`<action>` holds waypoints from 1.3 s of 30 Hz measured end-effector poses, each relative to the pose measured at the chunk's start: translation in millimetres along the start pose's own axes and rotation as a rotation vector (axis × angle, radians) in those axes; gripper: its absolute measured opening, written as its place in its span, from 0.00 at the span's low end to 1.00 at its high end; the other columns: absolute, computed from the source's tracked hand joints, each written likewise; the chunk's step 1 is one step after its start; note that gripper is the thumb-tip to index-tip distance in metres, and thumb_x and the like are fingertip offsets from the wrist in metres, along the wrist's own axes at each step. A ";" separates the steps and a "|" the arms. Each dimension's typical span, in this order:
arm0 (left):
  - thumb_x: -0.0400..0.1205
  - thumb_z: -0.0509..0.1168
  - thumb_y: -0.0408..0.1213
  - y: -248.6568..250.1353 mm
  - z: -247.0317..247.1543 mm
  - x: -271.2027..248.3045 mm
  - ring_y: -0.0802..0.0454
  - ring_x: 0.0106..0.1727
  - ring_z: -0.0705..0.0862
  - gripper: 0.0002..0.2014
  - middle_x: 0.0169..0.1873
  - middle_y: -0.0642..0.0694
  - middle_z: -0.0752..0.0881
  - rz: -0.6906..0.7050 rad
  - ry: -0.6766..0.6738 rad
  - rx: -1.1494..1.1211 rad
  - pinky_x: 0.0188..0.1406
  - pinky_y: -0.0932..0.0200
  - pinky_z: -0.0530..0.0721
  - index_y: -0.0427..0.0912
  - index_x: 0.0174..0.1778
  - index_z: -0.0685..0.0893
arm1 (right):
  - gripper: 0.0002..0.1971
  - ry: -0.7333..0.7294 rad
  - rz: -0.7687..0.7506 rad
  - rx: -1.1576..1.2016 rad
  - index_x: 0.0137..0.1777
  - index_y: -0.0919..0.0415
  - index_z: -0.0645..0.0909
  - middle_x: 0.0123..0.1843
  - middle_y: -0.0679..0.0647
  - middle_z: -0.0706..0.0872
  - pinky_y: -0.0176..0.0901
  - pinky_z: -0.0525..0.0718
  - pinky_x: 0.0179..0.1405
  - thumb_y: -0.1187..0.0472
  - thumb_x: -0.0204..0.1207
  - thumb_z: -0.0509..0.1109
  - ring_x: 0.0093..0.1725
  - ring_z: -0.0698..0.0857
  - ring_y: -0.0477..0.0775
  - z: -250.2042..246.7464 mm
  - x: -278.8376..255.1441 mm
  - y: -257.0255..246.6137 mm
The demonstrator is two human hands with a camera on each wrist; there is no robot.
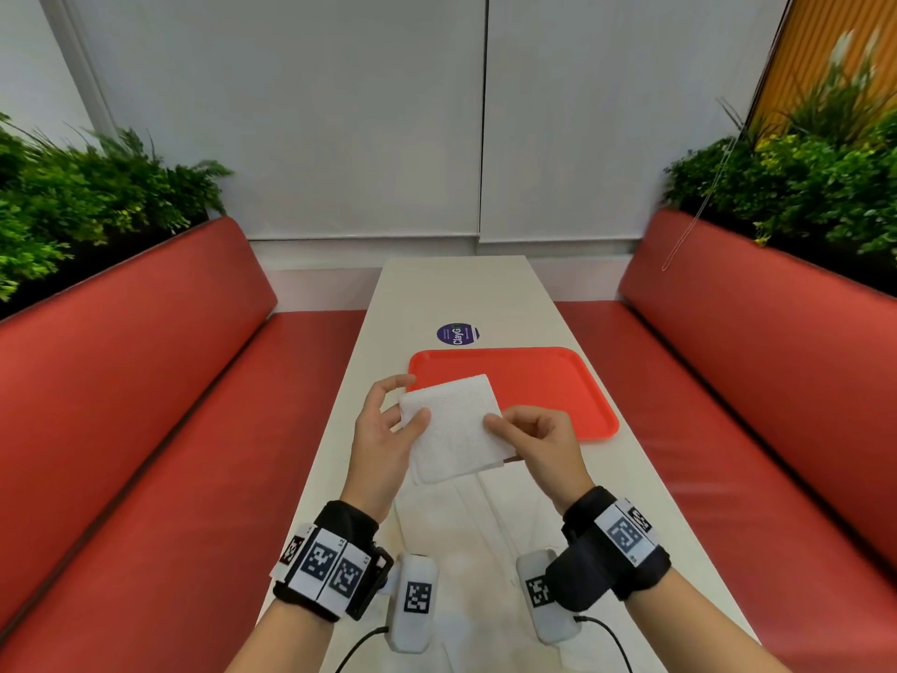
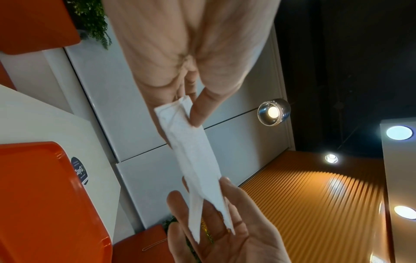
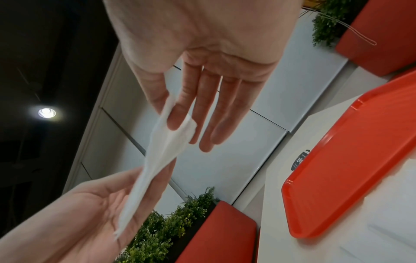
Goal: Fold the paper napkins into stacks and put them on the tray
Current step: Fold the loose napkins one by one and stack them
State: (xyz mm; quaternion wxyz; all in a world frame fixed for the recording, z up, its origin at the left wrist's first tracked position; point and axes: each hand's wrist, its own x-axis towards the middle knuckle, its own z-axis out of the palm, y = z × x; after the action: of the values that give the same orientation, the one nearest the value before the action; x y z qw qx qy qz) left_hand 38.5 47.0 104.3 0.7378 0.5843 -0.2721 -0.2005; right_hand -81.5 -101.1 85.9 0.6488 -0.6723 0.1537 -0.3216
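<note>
A folded white paper napkin (image 1: 454,427) hangs in the air between both hands, just in front of the red tray (image 1: 558,381), whose surface is bare. My left hand (image 1: 412,400) pinches the napkin's left edge, thumb on top and fingers underneath. On the right edge, my right hand (image 1: 500,425) pinches it between thumb and index finger. The left wrist view shows the napkin (image 2: 193,153) edge-on, running from the left hand (image 2: 186,110) to the right hand (image 2: 216,210). In the right wrist view the right hand (image 3: 171,110) grips the napkin (image 3: 162,149). Flat white napkin sheets (image 1: 466,531) lie on the table below my wrists.
The narrow white table (image 1: 461,289) runs away from me to a white wall. A round purple sticker (image 1: 457,334) lies beyond the tray. Red padded benches (image 1: 160,381) flank both sides, with green plants (image 1: 73,196) behind them.
</note>
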 end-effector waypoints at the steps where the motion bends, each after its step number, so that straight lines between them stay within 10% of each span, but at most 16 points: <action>1: 0.83 0.66 0.27 -0.8 0.8 0.3 0.44 0.51 0.90 0.17 0.51 0.37 0.91 0.003 -0.002 0.003 0.50 0.48 0.88 0.46 0.66 0.78 | 0.12 0.004 0.003 -0.008 0.36 0.71 0.86 0.35 0.60 0.87 0.47 0.84 0.37 0.61 0.76 0.76 0.38 0.86 0.54 -0.7 -0.1 2.0; 12: 0.85 0.61 0.27 -9.8 0.6 7.0 0.46 0.52 0.85 0.12 0.57 0.34 0.85 0.028 -0.026 0.033 0.51 0.49 0.83 0.47 0.61 0.80 | 0.10 -0.012 -0.018 -0.020 0.39 0.76 0.88 0.42 0.62 0.88 0.39 0.82 0.39 0.66 0.68 0.82 0.39 0.87 0.50 -1.5 8.8 11.9; 19: 0.84 0.64 0.32 -9.7 3.0 -1.0 0.27 0.54 0.82 0.20 0.55 0.31 0.85 0.086 -0.183 0.109 0.58 0.34 0.82 0.56 0.68 0.71 | 0.22 -0.020 -0.018 -0.055 0.60 0.56 0.80 0.48 0.56 0.90 0.38 0.83 0.47 0.54 0.69 0.82 0.45 0.85 0.48 6.8 21.4 -8.5; 24: 0.81 0.64 0.35 -15.8 -1.6 -7.6 0.29 0.51 0.81 0.23 0.54 0.28 0.82 0.087 -0.254 0.209 0.59 0.34 0.80 0.58 0.70 0.69 | 0.09 -0.124 -0.047 -0.107 0.43 0.68 0.91 0.40 0.60 0.90 0.42 0.82 0.43 0.60 0.72 0.79 0.39 0.86 0.50 13.4 21.6 -4.1; 32: 0.82 0.70 0.35 -10.8 -33.5 -2.3 0.51 0.42 0.90 0.04 0.39 0.45 0.92 0.098 -0.021 0.333 0.41 0.56 0.86 0.39 0.44 0.89 | 0.07 -0.181 -0.014 -0.175 0.42 0.64 0.92 0.40 0.59 0.93 0.53 0.87 0.46 0.60 0.71 0.81 0.41 0.89 0.54 46.3 19.7 10.0; 39: 0.82 0.69 0.33 -2.4 -120.6 -3.9 0.54 0.36 0.87 0.05 0.36 0.47 0.92 0.063 0.286 0.316 0.35 0.60 0.82 0.40 0.43 0.89 | 0.10 -0.188 0.058 -0.238 0.37 0.63 0.84 0.28 0.49 0.84 0.40 0.80 0.33 0.58 0.72 0.80 0.27 0.82 0.48 64.8 28.0 23.0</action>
State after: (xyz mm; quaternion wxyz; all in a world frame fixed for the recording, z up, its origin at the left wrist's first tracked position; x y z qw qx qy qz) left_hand 112.2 139.7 80.9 0.6740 0.7064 -0.2110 -0.0473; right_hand -14.8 -71.0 73.2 0.5852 -0.7668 0.1485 -0.2180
